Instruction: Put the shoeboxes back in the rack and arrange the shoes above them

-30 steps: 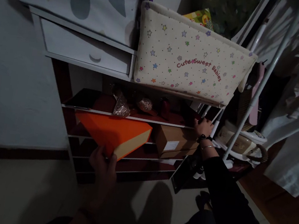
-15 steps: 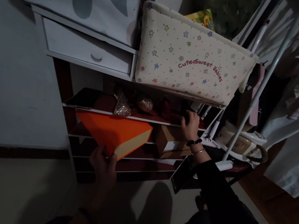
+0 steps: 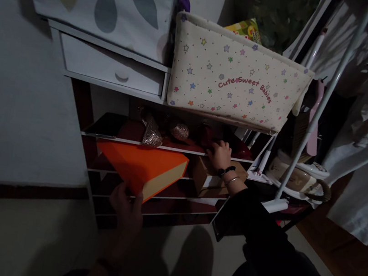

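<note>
My left hand pinches the near corner of an orange box, which juts out at a slant from the shelf under the shoes. On the shelf above, my right hand has its fingers curled at the front of a dark red shoe; the fingertips are partly lost in the dark. Another dark red shape lies to the right of that hand. Left of the red shoe stand a glittery shoe and a second glittery shoe. Below my right wrist sits a brown cardboard box.
A cream star-print fabric bin overhangs the shoe shelf. Left of it are a white drawer and a leaf-print storage bag. A pale pole stands at the right. A black flat object lies at the shelf's left end.
My right hand has slid left along the shelf front, from the right-hand red shape to the red shoe. My left hand stays at the orange box's corner. The view has shifted slightly.
</note>
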Demonstrator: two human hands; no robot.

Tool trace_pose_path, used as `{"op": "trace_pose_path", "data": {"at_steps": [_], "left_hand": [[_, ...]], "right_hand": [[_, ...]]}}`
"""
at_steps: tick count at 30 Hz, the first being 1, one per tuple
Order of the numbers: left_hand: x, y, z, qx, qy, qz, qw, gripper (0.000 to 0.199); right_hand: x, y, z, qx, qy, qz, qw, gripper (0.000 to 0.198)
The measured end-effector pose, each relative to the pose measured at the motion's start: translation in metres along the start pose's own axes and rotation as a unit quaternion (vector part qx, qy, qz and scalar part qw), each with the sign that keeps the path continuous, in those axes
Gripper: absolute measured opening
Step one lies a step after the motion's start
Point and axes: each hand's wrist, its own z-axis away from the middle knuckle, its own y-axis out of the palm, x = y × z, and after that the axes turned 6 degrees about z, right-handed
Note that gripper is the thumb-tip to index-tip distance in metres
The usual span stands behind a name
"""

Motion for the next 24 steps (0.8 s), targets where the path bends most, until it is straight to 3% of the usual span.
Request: {"op": "trace_pose_path", "data": {"at_steps": [4,7,11,14,22,24], "left_hand": [[0.004,0.000,-0.001,0.001,0.004,-0.006,1.000,0.058],[0.009,0.001,-0.001,0.008,0.004,-0.011,1.000,0.059],[0.007,0.006,0.001,0.011,-0.006,-0.020,1.000,0.062],[0.001,0.009,0.001,0.001,-0.005,-0.027,1.000,0.061],[0.003,0.009,-0.002,0.007,-0.004,-0.028,1.000,0.065],[0.005,0.009,-0.001,0.011,-0.007,-0.020,1.000,0.065]], "right_hand": [[-0.013,-0.009,0.024,-0.024,0.012,-0.002,1.000,0.028],[-0.016,-0.013,0.039,-0.047,-0.015,-0.020,0.999,0.033],[-0.005,-0.013,0.037,0.004,-0.092,-0.046,0.995,0.041],[0.002,-0.014,0.027,0.055,-0.103,-0.047,0.992,0.048],[-0.019,-0.017,0.035,0.066,-0.088,-0.034,0.993,0.044],[-0.024,-0.015,0.043,0.038,-0.083,-0.058,0.994,0.042]]}}
